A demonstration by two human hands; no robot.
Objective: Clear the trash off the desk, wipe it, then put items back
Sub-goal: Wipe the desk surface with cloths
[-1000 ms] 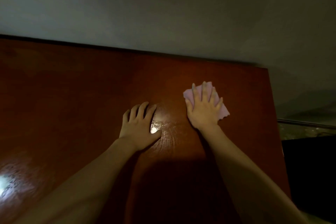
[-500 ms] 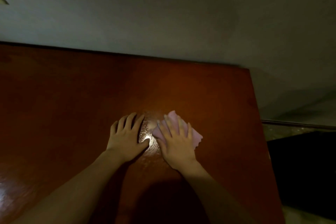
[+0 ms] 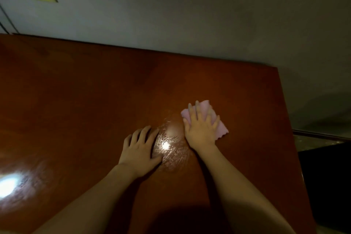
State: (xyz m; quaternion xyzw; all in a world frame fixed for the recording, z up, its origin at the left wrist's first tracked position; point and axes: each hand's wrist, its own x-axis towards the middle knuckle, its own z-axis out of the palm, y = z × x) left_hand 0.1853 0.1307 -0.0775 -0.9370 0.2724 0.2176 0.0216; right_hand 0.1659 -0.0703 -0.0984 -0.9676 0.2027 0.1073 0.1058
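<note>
Hands flat on desk [image 3: 95, 91], right hand [image 3: 201, 131] on pink cloth [image 3: 221, 129]

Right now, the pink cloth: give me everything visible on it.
The pink cloth is a small, pale pink, soft-looking piece, apparently folded, lying flat on the reddish-brown desk toward its right side. The right hand presses on it with straight, spread fingers, covering most of it; only the far edge and a wavy right corner show. Streaky wet smears glisten on the wood just left of it. The left hand does not touch it.
</note>
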